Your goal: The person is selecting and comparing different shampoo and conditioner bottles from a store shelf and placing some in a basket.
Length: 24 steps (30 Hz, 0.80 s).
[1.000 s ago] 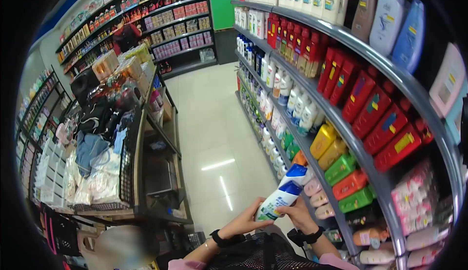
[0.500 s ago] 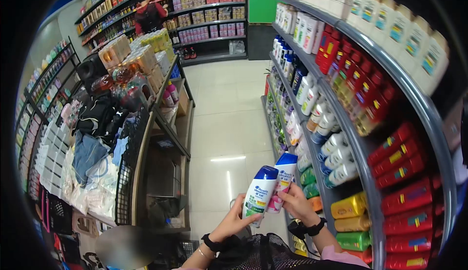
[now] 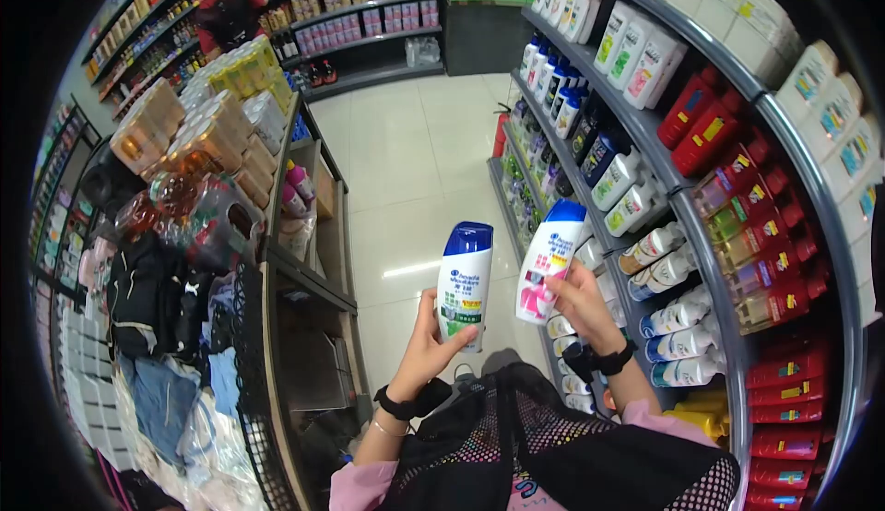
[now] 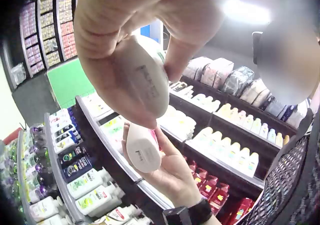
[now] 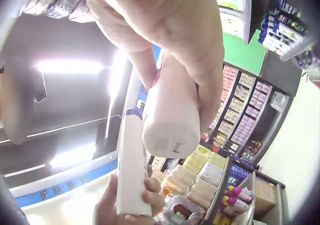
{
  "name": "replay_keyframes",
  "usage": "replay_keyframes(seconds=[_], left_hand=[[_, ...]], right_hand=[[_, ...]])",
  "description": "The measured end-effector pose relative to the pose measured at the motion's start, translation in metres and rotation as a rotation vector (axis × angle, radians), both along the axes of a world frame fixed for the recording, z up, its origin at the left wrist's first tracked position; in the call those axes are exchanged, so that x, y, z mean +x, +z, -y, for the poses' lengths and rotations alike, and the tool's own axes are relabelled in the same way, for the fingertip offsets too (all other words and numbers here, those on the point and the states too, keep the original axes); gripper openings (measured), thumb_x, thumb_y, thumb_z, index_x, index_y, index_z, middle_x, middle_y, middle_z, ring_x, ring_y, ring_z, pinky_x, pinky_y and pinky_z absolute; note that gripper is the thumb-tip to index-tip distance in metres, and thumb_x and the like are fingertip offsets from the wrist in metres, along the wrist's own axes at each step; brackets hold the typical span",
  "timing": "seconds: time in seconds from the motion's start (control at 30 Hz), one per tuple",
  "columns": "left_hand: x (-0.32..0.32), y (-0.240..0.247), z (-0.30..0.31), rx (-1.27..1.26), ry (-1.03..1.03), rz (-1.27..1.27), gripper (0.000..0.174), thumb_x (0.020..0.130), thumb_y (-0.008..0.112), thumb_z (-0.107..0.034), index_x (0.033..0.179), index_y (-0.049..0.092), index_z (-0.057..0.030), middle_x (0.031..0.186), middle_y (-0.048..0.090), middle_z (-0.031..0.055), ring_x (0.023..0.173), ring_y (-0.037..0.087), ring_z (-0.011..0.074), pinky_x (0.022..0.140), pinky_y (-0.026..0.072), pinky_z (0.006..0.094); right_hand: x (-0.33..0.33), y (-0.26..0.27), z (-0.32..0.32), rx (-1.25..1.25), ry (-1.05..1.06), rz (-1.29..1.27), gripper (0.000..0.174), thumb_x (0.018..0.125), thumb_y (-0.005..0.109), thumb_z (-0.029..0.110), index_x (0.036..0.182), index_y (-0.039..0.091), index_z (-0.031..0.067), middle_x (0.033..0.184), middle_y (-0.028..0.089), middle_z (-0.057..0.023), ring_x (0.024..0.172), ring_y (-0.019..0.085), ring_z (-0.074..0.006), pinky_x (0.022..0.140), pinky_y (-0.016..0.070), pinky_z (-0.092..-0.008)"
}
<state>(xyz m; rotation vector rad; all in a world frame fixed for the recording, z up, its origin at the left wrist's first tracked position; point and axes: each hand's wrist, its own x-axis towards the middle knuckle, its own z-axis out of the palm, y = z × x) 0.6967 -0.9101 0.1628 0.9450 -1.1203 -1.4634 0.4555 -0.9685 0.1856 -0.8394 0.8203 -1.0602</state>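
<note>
Two white bottles with blue caps stand nearly upright in the head view. The left hand (image 3: 430, 348) grips the green-labelled bottle (image 3: 466, 280) round its lower part, thumb across the front. In the right hand (image 3: 587, 303) is the pink-labelled bottle (image 3: 550, 262), tilted a little, the thumb on its label. A gap separates the bottles there. From the left wrist, the base of the green-labelled bottle (image 4: 145, 80) shows between the fingers, with the other bottle's base (image 4: 143, 150) below. The right wrist view shows the pink-labelled bottle's base (image 5: 172, 130) close up.
Shelves of bottles (image 3: 682, 197) line the right side. On the left, a wooden table (image 3: 300, 271) carries wrapped packs (image 3: 221, 128), a black bag (image 3: 143, 294) and folded clothes. A person (image 3: 228, 13) is at the far shelves, beyond a tiled aisle (image 3: 396, 160).
The two bottles, overlapping before, are now apart and more upright, their labels facing the head camera. The hands have moved up in the head view, and the view has shifted along the shelves.
</note>
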Motion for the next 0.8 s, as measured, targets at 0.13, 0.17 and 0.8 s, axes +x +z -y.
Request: replay_keyframes(seconds=[0.13,0.17,0.8], left_hand=[[0.030,-0.011,0.060,-0.019,0.038,0.002,0.057,0.081,0.071,-0.015,0.119,0.031,-0.0036,0.108,0.055,0.0109,0.102,0.055,0.0169,0.086,0.0457,0.0309],[0.038,-0.014,0.077,-0.001,0.051,-0.010,0.057,0.081,0.071,-0.014,0.119,0.031,-0.0037,0.107,0.056,0.0111,0.101,0.055,0.0169,0.086,0.0461,0.0307],[0.147,-0.018,0.451,0.011,-0.074,0.029,0.059,0.074,0.073,-0.002,0.121,0.039,-0.0012,0.106,0.059,0.0103,0.099,0.059,0.0198,0.086,0.0485,0.0335]], right_hand=[[0.025,-0.017,0.071,0.015,-0.003,0.008,0.038,0.086,0.057,0.001,0.120,0.042,0.0002,0.109,0.059,-0.0104,0.100,0.060,-0.0191,0.087,0.0498,-0.0351],[0.032,-0.021,0.090,0.018,-0.001,0.002,0.038,0.086,0.057,0.002,0.120,0.042,0.0004,0.110,0.059,-0.0103,0.100,0.060,-0.0191,0.087,0.0497,-0.0352],[0.124,-0.047,0.396,0.030,-0.272,0.024,0.037,0.089,0.059,0.012,0.120,0.042,0.0018,0.107,0.057,-0.0062,0.097,0.058,-0.0145,0.084,0.0498,-0.0313]])
